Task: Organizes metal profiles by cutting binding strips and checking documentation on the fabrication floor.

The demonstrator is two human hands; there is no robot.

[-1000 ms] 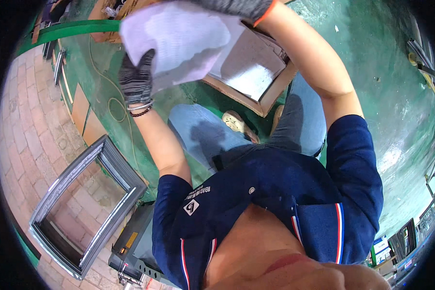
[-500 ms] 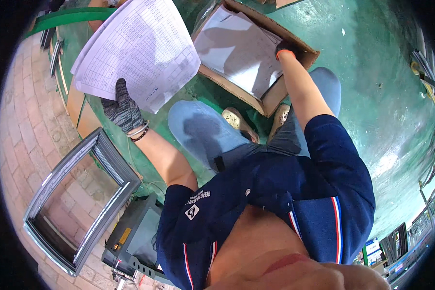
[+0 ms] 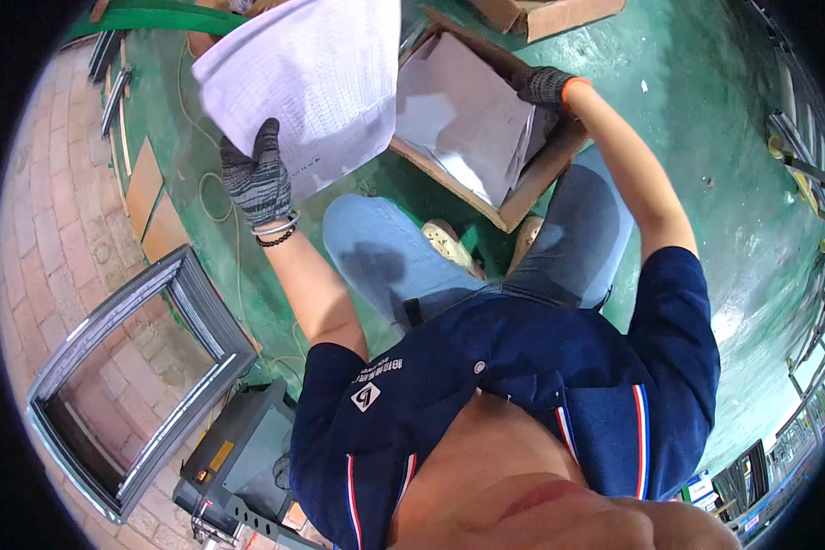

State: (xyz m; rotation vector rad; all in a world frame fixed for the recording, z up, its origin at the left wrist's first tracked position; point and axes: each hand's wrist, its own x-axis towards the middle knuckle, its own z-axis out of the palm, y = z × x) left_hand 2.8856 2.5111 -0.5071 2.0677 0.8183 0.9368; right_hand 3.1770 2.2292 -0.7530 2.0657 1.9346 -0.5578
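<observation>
My left hand (image 3: 255, 179), in a grey knit glove, grips the lower edge of a sheet of printed paper (image 3: 307, 87) and holds it up at the upper left. My right hand (image 3: 543, 88), gloved in dark grey with an orange cuff, reaches into an open cardboard box (image 3: 513, 192) on the green floor. Its fingers rest on the stack of white papers (image 3: 458, 124) inside the box; whether they grip a sheet is unclear. My knees in blue jeans and my shoes sit just below the box.
A grey metal window frame (image 3: 128, 385) lies on the brick paving at the lower left. A dark machine case (image 3: 238, 467) sits beside it. More cardboard (image 3: 541, 14) lies at the top. Metal profiles (image 3: 802, 156) line the right edge. A cable (image 3: 202, 183) runs over the floor.
My left hand has carried the printed sheet to the left, away from the box. My right hand has come down from the sheet into the box onto the papers.
</observation>
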